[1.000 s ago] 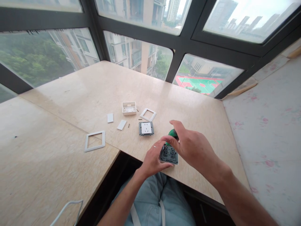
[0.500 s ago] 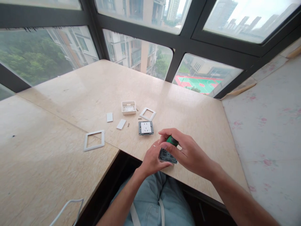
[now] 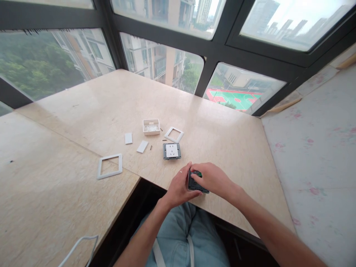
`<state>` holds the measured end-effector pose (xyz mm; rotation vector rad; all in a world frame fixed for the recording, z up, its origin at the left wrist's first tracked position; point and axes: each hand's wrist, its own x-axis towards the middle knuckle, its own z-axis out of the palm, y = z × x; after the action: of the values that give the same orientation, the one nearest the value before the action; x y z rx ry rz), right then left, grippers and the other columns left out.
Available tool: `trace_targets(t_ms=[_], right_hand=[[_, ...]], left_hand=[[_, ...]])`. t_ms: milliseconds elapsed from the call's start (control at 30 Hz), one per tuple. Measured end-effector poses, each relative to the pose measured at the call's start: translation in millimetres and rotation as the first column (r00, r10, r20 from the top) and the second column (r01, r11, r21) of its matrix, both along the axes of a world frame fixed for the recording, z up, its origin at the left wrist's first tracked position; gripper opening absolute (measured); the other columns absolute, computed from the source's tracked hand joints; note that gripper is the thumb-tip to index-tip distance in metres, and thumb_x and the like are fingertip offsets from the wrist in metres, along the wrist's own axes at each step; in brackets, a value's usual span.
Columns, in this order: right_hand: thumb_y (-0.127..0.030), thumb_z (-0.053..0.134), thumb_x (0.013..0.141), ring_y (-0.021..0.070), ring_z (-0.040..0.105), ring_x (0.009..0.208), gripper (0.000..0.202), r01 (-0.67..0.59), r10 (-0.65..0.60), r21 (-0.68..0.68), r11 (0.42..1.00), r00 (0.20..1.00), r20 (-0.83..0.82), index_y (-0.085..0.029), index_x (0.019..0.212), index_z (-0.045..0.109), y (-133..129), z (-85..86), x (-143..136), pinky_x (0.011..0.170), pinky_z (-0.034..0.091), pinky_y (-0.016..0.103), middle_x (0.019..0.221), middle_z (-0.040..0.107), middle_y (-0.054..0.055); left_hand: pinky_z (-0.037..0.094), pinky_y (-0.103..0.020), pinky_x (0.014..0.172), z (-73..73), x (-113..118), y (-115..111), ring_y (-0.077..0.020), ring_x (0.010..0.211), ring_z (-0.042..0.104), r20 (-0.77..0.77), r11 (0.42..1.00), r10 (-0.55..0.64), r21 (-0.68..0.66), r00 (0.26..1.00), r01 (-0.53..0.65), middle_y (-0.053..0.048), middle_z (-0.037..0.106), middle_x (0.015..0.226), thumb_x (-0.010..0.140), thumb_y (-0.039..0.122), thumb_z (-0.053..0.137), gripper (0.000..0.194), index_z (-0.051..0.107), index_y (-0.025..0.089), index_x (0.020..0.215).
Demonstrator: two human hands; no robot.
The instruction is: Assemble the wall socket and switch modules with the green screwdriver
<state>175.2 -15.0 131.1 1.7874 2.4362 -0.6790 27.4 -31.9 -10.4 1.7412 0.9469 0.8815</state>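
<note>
Low down, curled hands [image 3: 180, 186] hold module [image 3: 195, 185], maybe screwdriver [image 3: 199, 173].

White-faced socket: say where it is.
In the head view, the white-faced socket lies on the counter slightly left of centre, between the farther white frame and the left hand.

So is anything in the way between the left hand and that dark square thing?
Nothing I can see: the left hand is right against the dark square thing. The right hand covers part of its top.
</note>
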Motion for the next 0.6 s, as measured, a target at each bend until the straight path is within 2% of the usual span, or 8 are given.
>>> trace_targets(t_ms=[67,133,367,600], right_hand=[[-0.021,0.051,0.093,0.0205,0.071,0.088,0.024,-0.005,0.008,-0.031,1.000,0.993,0.117,-0.019,0.095,0.075,0,-14.8,-2,0.072,0.044,0.028,0.097,0.078,0.008],[-0.022,0.049,0.095,0.0207,0.072,0.090,0.026,-0.012,0.017,-0.034,0.999,0.985,0.173,-0.020,0.097,0.074,-1,-20.9,-4,0.072,0.044,0.027,0.099,0.078,0.008],[-0.023,0.050,0.096,0.0225,0.074,0.092,0.025,-0.068,0.079,-0.049,0.996,0.951,0.298,-0.018,0.101,0.073,-5,-16.4,-9,0.073,0.047,0.028,0.100,0.078,0.011],[-0.014,0.048,0.092,0.0303,0.076,0.090,0.027,-0.089,0.103,-0.053,0.995,0.927,0.359,-0.011,0.105,0.072,-1,-16.0,-21,0.069,0.052,0.033,0.096,0.078,0.016]], left_hand=[[0.035,-0.058,0.119,-0.9,0,-1,-0.0362,0.144,0.042,0.003,1.000,0.006,-0.013,1.000,-0.006,-0.017,0.043,0.156,0.065,0.039,0.091,0.112,0.026,0.025,0.155],[0.034,-0.058,0.119,-0.2,0,-1,-0.0348,0.144,0.043,0.007,1.000,-0.002,-0.009,1.000,0.002,-0.015,0.045,0.155,0.064,0.039,0.091,0.112,0.026,0.026,0.155],[0.036,-0.056,0.119,3.7,0,-1,-0.0335,0.142,0.045,-0.018,1.000,0.009,0.007,1.000,-0.009,-0.015,0.047,0.153,0.067,0.035,0.089,0.103,0.031,0.025,0.151],[0.037,-0.055,0.118,2.8,1,-2,-0.0332,0.141,0.046,-0.006,1.000,0.021,0.021,1.000,-0.021,-0.015,0.049,0.151,0.065,0.031,0.089,0.102,0.034,0.024,0.150]])
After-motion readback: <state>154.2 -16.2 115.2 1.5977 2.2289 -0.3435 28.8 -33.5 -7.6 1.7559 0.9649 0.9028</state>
